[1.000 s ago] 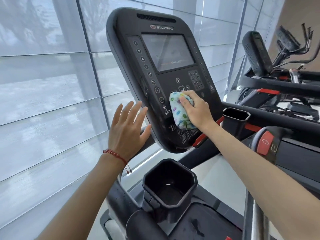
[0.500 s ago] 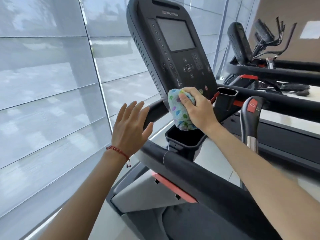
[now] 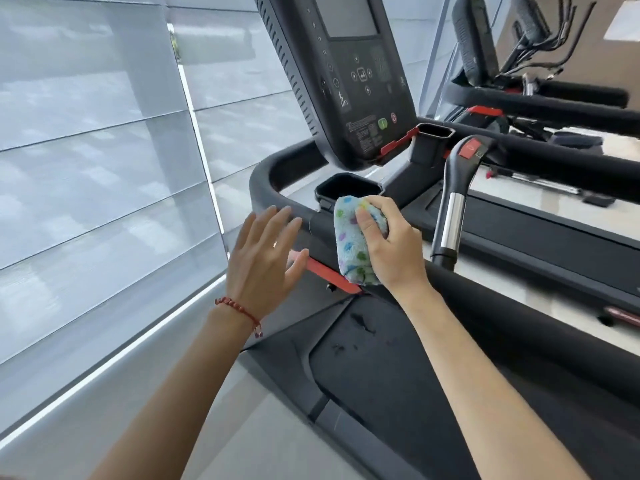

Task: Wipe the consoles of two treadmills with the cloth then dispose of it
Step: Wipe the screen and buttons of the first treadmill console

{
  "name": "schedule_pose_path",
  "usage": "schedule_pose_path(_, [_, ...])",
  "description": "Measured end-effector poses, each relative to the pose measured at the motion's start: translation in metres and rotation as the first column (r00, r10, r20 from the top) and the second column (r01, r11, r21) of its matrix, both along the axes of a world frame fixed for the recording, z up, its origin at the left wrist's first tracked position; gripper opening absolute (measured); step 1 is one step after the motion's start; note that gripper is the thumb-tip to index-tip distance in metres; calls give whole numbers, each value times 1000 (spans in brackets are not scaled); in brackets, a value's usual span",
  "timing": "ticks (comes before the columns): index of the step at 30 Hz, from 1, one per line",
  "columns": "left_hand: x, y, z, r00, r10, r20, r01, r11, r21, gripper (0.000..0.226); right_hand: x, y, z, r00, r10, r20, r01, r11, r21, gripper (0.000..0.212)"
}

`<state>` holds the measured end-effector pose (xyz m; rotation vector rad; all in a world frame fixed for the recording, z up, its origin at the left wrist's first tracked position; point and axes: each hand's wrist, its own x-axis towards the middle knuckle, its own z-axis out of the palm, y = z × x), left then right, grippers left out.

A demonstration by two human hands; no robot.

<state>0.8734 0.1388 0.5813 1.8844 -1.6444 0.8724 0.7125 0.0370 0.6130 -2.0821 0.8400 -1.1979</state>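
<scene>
The right hand (image 3: 391, 247) is wrapped around a bunched cloth (image 3: 353, 244), pale blue with coloured spots, its fingers (image 3: 367, 220) curled over the top and gripping it firmly. The cloth sits against the front handrail (image 3: 277, 199) of the near treadmill, just below the black cup holder (image 3: 346, 188) and above a red strip (image 3: 325, 271) on the frame. The left hand (image 3: 266, 258) hangs in the air just beside the cloth, palm turned away, fingers spread and empty, not touching the rail as far as one can see; a red beaded bracelet (image 3: 239, 308) circles its wrist. Above both hands rises the treadmill console (image 3: 349, 81), dark, with its screen and buttons, well clear of the cloth. A grip handle with a chrome band (image 3: 452, 216) stands to the right of the cloth. A second treadmill's console (image 3: 474, 39) stands farther off on the right. Pale window blinds (image 3: 93, 150) fill the left side.
</scene>
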Motion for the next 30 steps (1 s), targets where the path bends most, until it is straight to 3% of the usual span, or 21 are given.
schedule_pose_path(9, [-85,82,-65,994,48,-94,-36,991,126,43,-99,71,-67,1000,-4,-22,8,981,196,23])
schedule_pose_path(16, [-133,121,-110,982,51,-182,-1,965,263,44,-163,114,-117,989,-123,-86,146,922,359,18])
schedule_pose_path(22, [-161,132,-141,981,-70,-179,129,932,340,45,-215,161,-158,948,-293,-126,317,823,471,9])
schedule_pose_path(30, [-190,123,-163,932,-289,-217,355,846,397,45,-261,212,-180,816,-558,-148,545,661,515,9])
